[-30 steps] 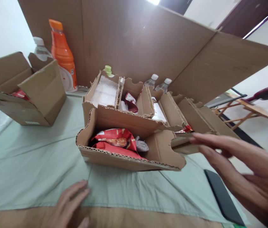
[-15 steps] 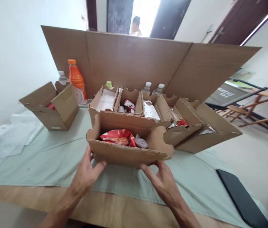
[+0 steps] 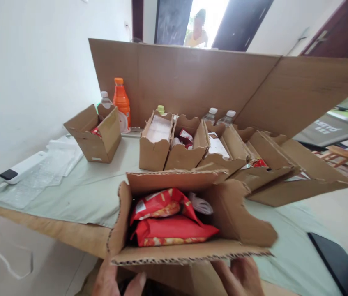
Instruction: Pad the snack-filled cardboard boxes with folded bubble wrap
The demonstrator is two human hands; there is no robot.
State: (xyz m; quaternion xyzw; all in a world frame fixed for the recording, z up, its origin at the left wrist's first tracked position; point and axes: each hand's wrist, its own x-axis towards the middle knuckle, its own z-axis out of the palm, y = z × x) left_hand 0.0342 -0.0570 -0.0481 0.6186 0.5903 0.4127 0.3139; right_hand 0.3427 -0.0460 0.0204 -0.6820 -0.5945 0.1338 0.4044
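Observation:
An open cardboard box [image 3: 235,213] is lifted close to me, above the table's near edge. Inside lie red snack packets [image 3: 170,226] and a small clear-wrapped item [image 3: 200,204]. My left hand [image 3: 115,281] grips the box's lower left corner from underneath, thumb up against the front wall. My right hand [image 3: 238,277] presses on the box's lower right front, fingers mostly hidden beneath it.
A row of open cardboard boxes [image 3: 192,152] stands behind, backed by a tall cardboard sheet [image 3: 192,78]. Another box [image 3: 95,135], an orange bottle [image 3: 121,102] and water bottles are at the back left. A black phone [image 3: 337,263] lies right; a person stands in the doorway.
Both hands have taken the front box by its lower corners and pulled it off the row toward me, up to the table's edge. The view has shifted left.

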